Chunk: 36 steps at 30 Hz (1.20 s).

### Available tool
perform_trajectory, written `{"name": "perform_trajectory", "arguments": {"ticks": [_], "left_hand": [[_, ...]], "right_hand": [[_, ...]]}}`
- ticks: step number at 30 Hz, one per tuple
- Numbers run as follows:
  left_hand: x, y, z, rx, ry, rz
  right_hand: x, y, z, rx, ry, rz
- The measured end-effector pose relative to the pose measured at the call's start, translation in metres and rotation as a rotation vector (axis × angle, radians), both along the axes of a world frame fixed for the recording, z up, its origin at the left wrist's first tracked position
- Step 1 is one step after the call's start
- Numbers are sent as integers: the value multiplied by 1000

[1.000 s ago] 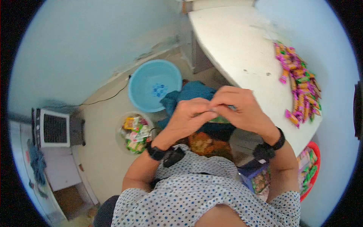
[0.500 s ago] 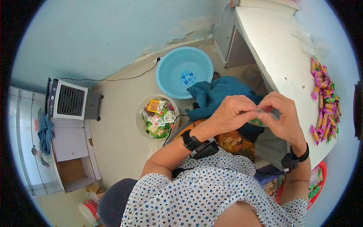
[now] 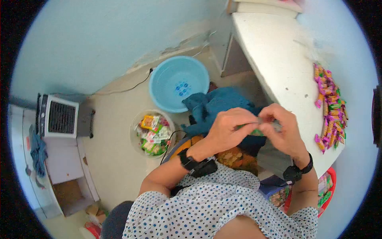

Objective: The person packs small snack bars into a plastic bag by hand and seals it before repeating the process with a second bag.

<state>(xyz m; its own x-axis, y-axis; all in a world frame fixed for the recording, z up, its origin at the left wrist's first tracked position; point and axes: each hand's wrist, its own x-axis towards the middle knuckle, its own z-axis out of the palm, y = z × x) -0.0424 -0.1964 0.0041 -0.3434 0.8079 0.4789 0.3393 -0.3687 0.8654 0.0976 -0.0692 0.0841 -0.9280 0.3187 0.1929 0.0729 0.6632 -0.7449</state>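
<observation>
My left hand and my right hand meet in front of my body, thumbs and fingers pinched together. Between them is a small plastic packet, partly green, mostly covered by my fingers. Its contents cannot be made out. Below and behind the hands, a teal cloth lies bunched. To the right, a pile of small snack packets in purple and green wrappers lies on the white table.
A blue basin stands on the floor beside a clear tub of mixed packets. An air cooler is at the left. A red basket with packets sits by my right elbow. A cord crosses the floor.
The whole view has shifted, so the surroundings sit further left in it. Both hands stay together on the packet, with the fingers slightly changed in position.
</observation>
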Motion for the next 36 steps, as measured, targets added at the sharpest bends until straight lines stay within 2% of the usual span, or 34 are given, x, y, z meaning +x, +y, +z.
{"name": "perform_trajectory", "arguments": {"ticks": [3, 6, 9, 13, 17, 20, 26, 29, 32, 36], "left_hand": [[3, -3, 2, -131, -137, 36], [0, -5, 0, -127, -96, 49], [-6, -6, 2, -55, -130, 42], [-10, -17, 7, -166, -423, 10], [-14, -21, 5, -217, -541, 44], [-16, -22, 1, -203, -526, 8], [-17, -20, -7, -143, -725, -48], [-18, -23, -9, -180, -748, -82], [-23, -26, 4, -288, -535, -45], [-29, -25, 23, -306, -369, -12]], "right_hand": [[3, 8, 1, 21, -77, 31], [7, 20, -11, 143, -49, 120], [9, 21, -5, 74, -72, 107], [14, 29, 1, 123, -112, 71], [18, 40, -1, 106, -109, 75], [20, 44, 2, 86, -76, 72], [23, 48, 5, 79, 16, 68], [23, 46, 2, 91, -9, 59], [22, 43, -4, 123, -24, 69], [23, 38, -2, 176, 7, 91]]}}
